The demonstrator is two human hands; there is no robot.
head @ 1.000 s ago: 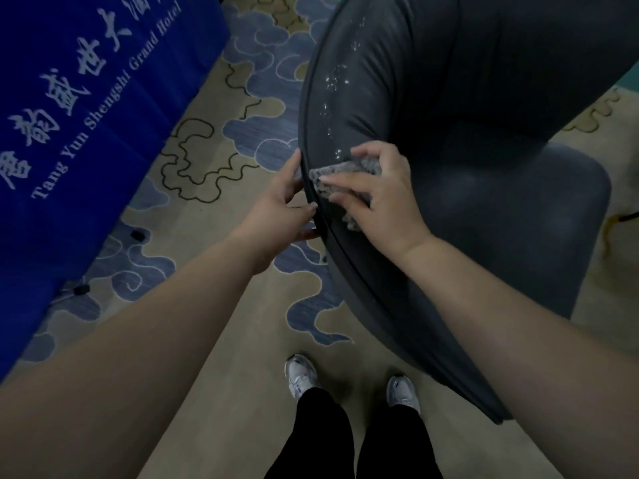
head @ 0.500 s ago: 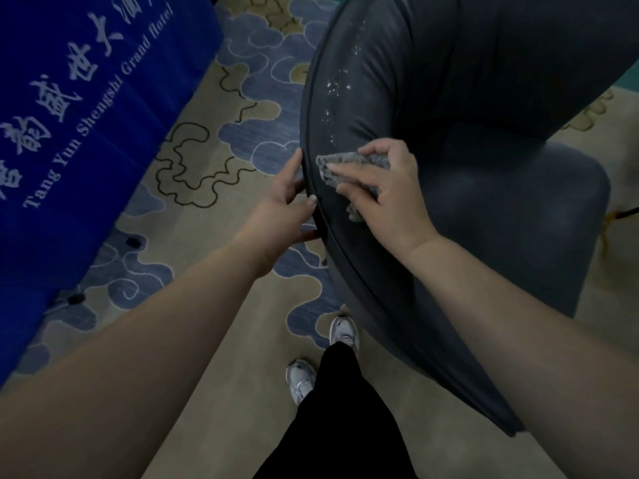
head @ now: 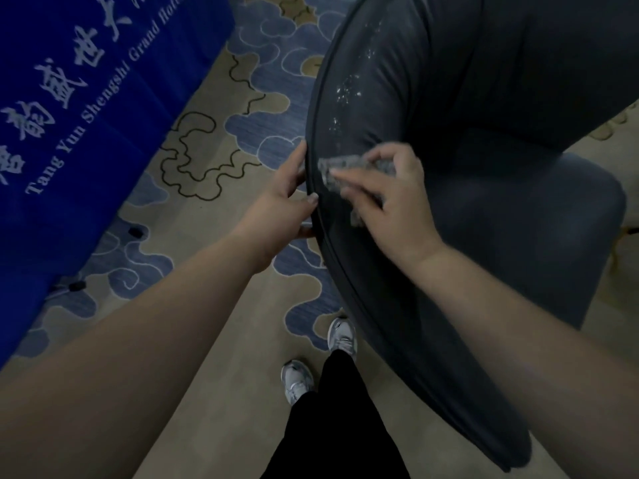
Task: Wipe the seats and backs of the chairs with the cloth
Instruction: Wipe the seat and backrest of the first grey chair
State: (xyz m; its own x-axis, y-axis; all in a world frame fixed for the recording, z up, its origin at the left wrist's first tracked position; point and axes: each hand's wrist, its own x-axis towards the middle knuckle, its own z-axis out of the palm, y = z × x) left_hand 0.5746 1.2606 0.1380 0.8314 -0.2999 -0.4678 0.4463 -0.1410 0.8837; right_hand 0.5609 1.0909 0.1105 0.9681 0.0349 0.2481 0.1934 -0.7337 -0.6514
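Blue banner (head: 86, 108) upper left reads "Tang Yun Shengshi Grand Hotel". Right hand (head: 387, 198) presses a cloth (head: 345, 165) on the chair (head: 484, 167), fingers curled over it; left hand (head: 280, 205) grips the chair's edge.

blue banner (head: 86, 108) with white lettering, cloud-patterned carpet (head: 221, 140), grey sneakers (head: 297, 380) below black trousers (head: 332, 426)
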